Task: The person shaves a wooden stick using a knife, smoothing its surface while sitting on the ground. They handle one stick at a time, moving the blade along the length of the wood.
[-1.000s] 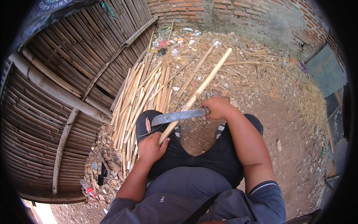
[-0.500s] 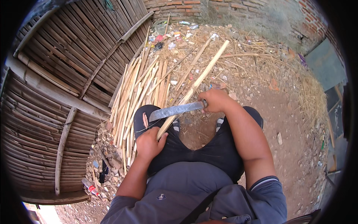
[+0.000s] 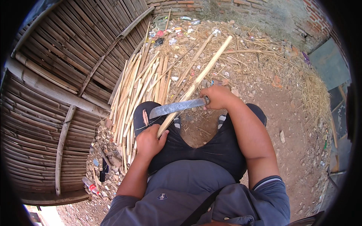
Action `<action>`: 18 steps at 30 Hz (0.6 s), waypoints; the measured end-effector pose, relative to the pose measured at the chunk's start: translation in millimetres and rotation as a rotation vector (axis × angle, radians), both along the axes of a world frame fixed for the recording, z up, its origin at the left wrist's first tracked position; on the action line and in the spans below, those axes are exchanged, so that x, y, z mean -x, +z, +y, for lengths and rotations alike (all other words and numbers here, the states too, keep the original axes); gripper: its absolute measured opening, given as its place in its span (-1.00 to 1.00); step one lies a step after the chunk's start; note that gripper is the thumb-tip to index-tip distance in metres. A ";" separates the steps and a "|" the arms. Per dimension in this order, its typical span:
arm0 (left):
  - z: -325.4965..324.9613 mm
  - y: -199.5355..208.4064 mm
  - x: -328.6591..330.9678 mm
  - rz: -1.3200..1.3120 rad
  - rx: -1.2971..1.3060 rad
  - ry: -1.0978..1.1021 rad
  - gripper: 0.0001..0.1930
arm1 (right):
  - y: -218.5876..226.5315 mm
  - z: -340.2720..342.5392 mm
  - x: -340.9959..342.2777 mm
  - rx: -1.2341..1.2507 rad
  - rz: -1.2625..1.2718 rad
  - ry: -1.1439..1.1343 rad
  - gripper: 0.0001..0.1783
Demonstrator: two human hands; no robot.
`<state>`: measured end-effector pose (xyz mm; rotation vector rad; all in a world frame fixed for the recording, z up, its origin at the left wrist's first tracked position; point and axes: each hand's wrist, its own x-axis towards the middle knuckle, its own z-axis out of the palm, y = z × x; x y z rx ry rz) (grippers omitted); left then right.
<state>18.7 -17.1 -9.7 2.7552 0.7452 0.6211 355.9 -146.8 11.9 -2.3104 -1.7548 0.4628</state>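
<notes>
My left hand (image 3: pixel 149 141) is closed around the near end of a long pale bamboo strip (image 3: pixel 203 73), above my left thigh. The strip slants away to the upper right, its far end over the straw-strewn ground. In my right hand (image 3: pixel 218 98) is the handle of a machete (image 3: pixel 177 108), gripped in closed fingers. Its broad grey blade points left and lies across the strip, a short way beyond my left hand. Thin slivers stick out near the blade and my left fingers. Part of the handle is hidden by my right hand.
Left of my knees lies a pile of split bamboo strips (image 3: pixel 141 84). A slatted bamboo wall (image 3: pixel 49 86) stands along the left, a brick wall (image 3: pixel 260 19) at the back. A plastic bottle (image 3: pixel 91 186) lies at lower left. Grey panels (image 3: pixel 326 66) lean at right.
Both hands still hold the strip and the machete. My right hand and the blade have shifted slightly up in the picture, and so has the strip. The whole view has moved a little.
</notes>
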 end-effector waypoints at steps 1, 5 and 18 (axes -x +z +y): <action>0.3 -0.4 0.3 0.001 0.002 0.000 -0.68 | 1.4 0.2 0.7 0.006 0.002 -0.002 -0.42; -0.2 0.8 0.9 0.012 0.016 0.004 -0.68 | 1.7 0.5 0.5 0.009 0.001 0.001 -0.42; -0.9 5.2 -0.2 0.037 0.027 0.008 -0.68 | 0.9 -0.2 -0.3 0.003 -0.020 -0.003 -0.40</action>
